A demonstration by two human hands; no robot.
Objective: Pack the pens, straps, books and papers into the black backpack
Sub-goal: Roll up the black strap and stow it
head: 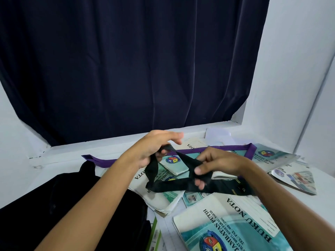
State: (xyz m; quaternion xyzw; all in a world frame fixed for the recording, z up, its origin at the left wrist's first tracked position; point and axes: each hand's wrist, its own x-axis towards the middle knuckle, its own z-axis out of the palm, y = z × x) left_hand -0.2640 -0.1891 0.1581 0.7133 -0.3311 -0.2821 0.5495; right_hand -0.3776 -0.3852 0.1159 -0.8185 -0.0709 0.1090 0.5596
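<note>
A dark blue curtain [126, 60] fills the upper part of the view, hanging against pale walls. Below it lies a white table [68, 156]. The black backpack [59, 205] sits at the lower left of the table, partly under the left forearm. Notebooks [226, 223] with teal and white covers printed "BUKU NOTA" lie scattered across the middle and right of the table, overlapping one another, with loose papers [219, 134] at the far edge. A purple strap [226, 148] runs across the table behind the hands, over the far notebooks. A black strap [172, 185] is held up above the notebooks, looping between both hands. The left hand [155, 149] grips one end, fingers curled around it. The right hand [215, 165] pinches the other end between thumb and curled fingers.
</note>
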